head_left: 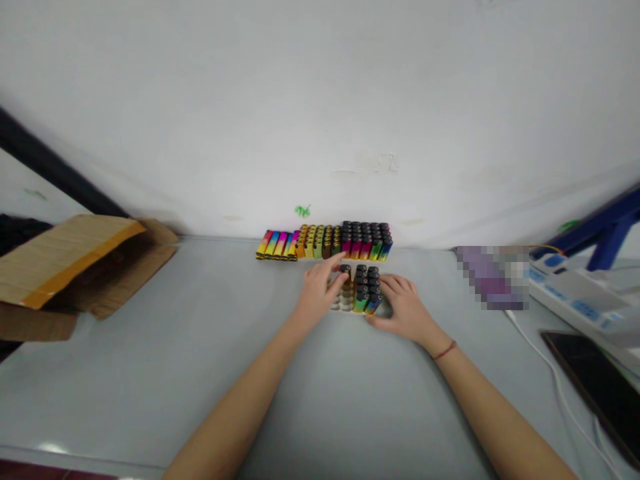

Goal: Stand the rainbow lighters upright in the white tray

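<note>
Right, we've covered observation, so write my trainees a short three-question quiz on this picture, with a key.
1. True or false: the cardboard box lies to the left of the front tray.
2. Multiple choice: which hand has a red band at its wrist? A) left B) right C) both
3. Fill in: the lighters in the front tray have ___ tops.

Key:
1. True.
2. B, the right hand.
3. Black.
</note>
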A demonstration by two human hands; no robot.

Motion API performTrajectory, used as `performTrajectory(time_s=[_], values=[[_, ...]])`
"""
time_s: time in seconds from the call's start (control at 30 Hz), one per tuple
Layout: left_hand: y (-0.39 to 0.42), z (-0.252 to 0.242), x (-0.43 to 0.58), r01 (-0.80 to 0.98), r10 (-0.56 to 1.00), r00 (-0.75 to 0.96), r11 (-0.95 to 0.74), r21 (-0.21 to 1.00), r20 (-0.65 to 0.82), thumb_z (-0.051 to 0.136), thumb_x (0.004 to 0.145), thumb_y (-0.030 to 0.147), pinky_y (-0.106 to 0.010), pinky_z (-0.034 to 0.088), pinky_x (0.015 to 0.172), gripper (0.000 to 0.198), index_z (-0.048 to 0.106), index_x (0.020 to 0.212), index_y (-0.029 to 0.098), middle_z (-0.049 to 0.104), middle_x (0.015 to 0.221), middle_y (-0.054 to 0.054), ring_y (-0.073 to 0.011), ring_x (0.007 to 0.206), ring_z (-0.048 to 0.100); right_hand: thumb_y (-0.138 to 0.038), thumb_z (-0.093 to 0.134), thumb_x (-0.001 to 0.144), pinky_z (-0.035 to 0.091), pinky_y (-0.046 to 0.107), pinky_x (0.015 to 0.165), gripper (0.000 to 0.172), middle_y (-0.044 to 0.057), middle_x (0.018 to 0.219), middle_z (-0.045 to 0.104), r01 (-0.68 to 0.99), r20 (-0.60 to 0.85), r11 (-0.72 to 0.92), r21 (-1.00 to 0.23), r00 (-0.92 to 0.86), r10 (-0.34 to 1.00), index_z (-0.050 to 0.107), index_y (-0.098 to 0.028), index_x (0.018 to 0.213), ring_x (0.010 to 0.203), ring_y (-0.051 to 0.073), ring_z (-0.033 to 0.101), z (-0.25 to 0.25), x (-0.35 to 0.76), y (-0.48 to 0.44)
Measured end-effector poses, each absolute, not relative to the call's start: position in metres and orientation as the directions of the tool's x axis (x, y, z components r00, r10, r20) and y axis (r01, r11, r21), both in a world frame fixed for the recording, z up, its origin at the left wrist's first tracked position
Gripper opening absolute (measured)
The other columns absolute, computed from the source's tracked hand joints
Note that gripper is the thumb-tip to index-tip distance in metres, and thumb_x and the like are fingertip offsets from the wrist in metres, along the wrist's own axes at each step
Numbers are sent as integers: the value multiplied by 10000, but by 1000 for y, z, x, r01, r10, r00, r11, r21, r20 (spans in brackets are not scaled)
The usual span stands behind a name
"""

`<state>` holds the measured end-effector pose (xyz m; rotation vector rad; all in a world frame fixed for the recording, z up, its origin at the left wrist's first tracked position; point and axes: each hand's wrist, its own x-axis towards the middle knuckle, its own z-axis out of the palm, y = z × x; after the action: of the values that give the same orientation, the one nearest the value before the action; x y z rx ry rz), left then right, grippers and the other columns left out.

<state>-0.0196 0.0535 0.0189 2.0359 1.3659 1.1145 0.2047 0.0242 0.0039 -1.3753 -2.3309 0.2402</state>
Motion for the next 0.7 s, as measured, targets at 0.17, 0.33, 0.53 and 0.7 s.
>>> performTrajectory(time_s=[0.17, 0.33, 0.53, 0.7], values=[[51, 21, -20, 623, 902, 211, -421, 659, 377, 538, 920, 304, -425, 369, 1018, 251, 658, 1136, 258, 718, 1162, -67, -240, 1085, 631, -504, 689, 759, 377, 511, 1017, 631, 149, 1303, 605, 798, 267, 496, -344, -423, 866, 571, -166, 1278, 1199, 352, 494, 4, 205, 24], [47, 22, -22, 607, 862, 286, -500, 617, 418, 453, 946, 242, -409, 389, 1008, 328, 647, 1210, 266, 705, 1185, -68, -226, 1121, 613, -514, 691, 757, 379, 508, 1016, 647, 154, 1296, 606, 796, 272, 503, -338, -429, 862, 570, -152, 1280, 1193, 350, 497, 2, 205, 25], [55, 29, -43, 571, 841, 171, -510, 644, 514, 520, 898, 257, -357, 443, 963, 313, 678, 1167, 233, 698, 1060, -81, -211, 1006, 620, -515, 688, 758, 382, 508, 1012, 627, 154, 1297, 604, 794, 263, 501, -345, -431, 863, 580, -157, 1262, 1194, 352, 494, 3, 205, 25], [95, 40, -104, 718, 753, -315, -209, 664, 578, 490, 897, 316, -355, 434, 964, 302, 713, 1046, 177, 685, 977, -101, -219, 972, 602, -509, 696, 753, 379, 495, 1014, 643, 155, 1303, 603, 795, 258, 494, -354, -424, 868, 581, -140, 1268, 1193, 345, 493, 4, 205, 25]])
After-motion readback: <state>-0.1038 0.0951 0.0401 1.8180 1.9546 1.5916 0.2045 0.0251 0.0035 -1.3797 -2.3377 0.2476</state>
